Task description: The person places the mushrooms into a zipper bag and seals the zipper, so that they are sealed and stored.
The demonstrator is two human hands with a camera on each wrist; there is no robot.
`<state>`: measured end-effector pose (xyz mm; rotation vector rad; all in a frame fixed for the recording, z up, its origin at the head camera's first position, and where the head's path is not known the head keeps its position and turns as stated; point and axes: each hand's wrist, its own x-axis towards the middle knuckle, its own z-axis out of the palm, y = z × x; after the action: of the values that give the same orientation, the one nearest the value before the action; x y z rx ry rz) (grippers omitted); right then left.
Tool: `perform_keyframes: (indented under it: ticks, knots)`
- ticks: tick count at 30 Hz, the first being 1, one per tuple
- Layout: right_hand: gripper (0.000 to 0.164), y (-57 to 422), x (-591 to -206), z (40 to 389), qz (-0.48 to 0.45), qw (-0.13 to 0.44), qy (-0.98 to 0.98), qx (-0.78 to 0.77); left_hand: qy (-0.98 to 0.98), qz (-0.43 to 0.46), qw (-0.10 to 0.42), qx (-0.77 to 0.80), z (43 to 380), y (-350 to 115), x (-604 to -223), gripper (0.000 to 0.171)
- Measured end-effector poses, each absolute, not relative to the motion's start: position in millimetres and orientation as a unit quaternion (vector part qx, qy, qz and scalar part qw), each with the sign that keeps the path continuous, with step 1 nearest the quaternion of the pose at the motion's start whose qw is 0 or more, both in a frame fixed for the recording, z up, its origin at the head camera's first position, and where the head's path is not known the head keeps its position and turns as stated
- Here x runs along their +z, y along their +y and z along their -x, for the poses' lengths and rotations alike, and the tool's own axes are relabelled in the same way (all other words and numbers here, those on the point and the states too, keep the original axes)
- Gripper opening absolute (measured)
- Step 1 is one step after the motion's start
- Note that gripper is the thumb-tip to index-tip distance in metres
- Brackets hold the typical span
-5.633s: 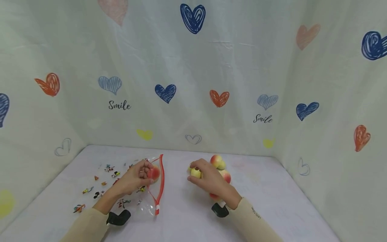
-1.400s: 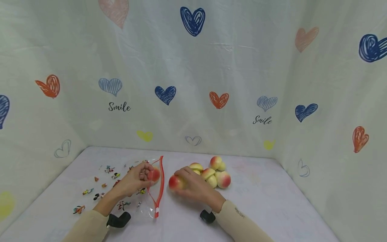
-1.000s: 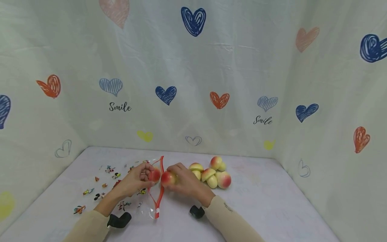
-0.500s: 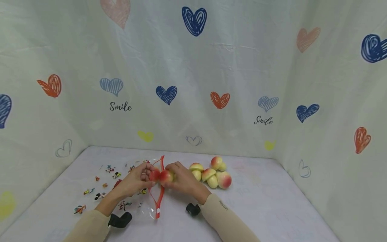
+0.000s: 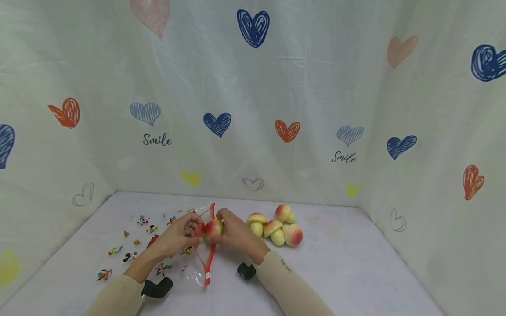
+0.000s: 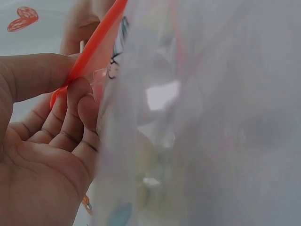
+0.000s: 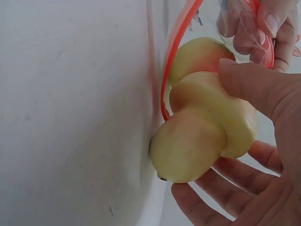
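My left hand (image 5: 178, 235) pinches the red zip edge (image 6: 96, 44) of a clear plastic zip bag (image 5: 207, 265) between thumb and curled fingers, keeping its mouth apart. My right hand (image 5: 239, 235) grips a toy mushroom (image 7: 188, 146) with a yellow stem and red-yellow cap, thumb on top and fingers beneath. That mushroom is right at the bag's mouth, overlapping the red rim in the head view. Behind it, a second mushroom (image 7: 195, 56) shows within the red rim in the right wrist view. The bag's clear film fills much of the left wrist view.
Several more toy mushrooms (image 5: 274, 232) lie in a cluster to the right of my right hand. Small colourful figures (image 5: 104, 274) are scattered over the left of the white table (image 5: 356, 263), and some show near the bag. A heart-printed curtain (image 5: 253, 79) hangs behind the table.
My right hand, earlier reaching over the cluster, has taken a mushroom and carried it left to the bag's mouth. My left hand has stayed at the bag's edge.
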<state>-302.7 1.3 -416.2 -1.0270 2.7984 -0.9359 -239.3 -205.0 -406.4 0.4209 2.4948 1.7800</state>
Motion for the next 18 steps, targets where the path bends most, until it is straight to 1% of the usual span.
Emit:
perform_keyframes:
  ticks: [3, 6, 12, 18]
  knots:
    - [0.052, -0.4, -416.0, 302.6, 0.315, 0.021, 0.895, -0.316, 0.804, -0.139, 0.025, 0.578, 239.4, -205.8, -406.8, 0.044]
    - [0.05, -0.1, -416.9, 303.0, 0.316, 0.017, 0.897, -0.309, 0.802, -0.143, 0.026, 0.579, 239.7, -205.9, -407.4, 0.045]
    - [0.054, 2.1, -418.5, 303.8, 0.335, 0.003, 0.895, -0.296, 0.801, -0.145, 0.026, 0.58, 241.3, -205.9, -408.2, 0.045]
    - [0.057, 4.4, -419.7, 300.4, 0.34, 0.006, 0.892, -0.297, 0.8, -0.143, 0.027, 0.582, 240.7, -205.9, -407.8, 0.046]
